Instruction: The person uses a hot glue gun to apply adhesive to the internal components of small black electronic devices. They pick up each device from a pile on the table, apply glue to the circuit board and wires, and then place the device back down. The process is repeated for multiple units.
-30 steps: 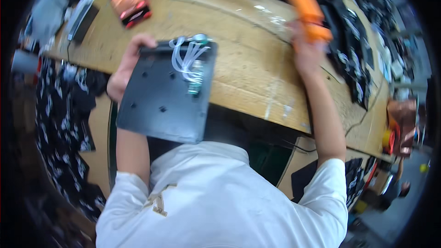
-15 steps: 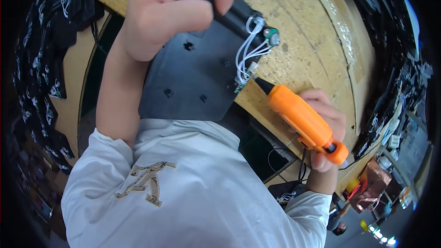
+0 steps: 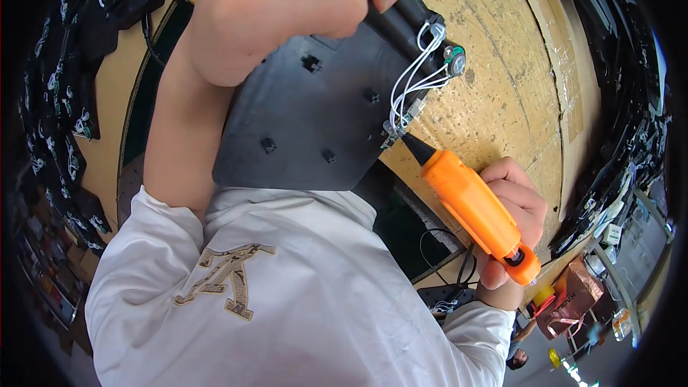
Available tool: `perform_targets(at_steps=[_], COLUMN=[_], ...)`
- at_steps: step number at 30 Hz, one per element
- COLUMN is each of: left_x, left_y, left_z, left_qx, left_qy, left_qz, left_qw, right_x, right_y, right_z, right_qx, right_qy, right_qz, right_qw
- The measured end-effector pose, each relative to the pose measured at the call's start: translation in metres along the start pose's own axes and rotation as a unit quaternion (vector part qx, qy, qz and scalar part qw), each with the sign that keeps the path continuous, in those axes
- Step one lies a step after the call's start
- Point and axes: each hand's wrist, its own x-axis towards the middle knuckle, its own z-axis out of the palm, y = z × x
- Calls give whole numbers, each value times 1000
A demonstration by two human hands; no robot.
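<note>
My left hand [image 3: 279,18] is closed around the thick, rounded edge of a flat black plastic panel [image 3: 294,118], tilted up before my body. White wires [image 3: 403,75] run along the panel's right side, from a green-edged round part [image 3: 456,64] at its corner down to a small green circuit board [image 3: 391,139]. In my right hand [image 3: 519,201] is an orange glue gun [image 3: 471,204], fingers wrapped round it. Its black nozzle points up and left, its tip at or almost touching the small board. Part of the right-hand grip is hidden behind the gun.
A worn wooden table [image 3: 502,93] lies under the work. Many black parts with white wires are stacked along the right [image 3: 609,100] and the far left [image 3: 54,122]. A dark cable [image 3: 467,265] hangs near my right forearm. Another person [image 3: 517,358] shows at the lower right.
The panel and my left hand have shifted a little to the right. The glue gun has moved slightly down and right with my right hand, its nozzle staying by the small board.
</note>
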Motion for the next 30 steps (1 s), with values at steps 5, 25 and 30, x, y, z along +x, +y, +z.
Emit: perform_targets(at_steps=[5,25,30], left_x=[-1,-7,-4], left_y=[2,-16,-9], left_z=[-1,-15,-8], left_qx=[-10,17,50], left_qy=[-1,-10,-59], left_qz=[2,17,36], left_qw=[1000,1000,996], right_x=[-1,0,-6], right_y=[-2,-3,4], right_z=[1,-7,-17], right_qx=[0,-58,35], right_qy=[16,-29,-5], right_qz=[18,-26,25], right_qw=[1000,998,999])
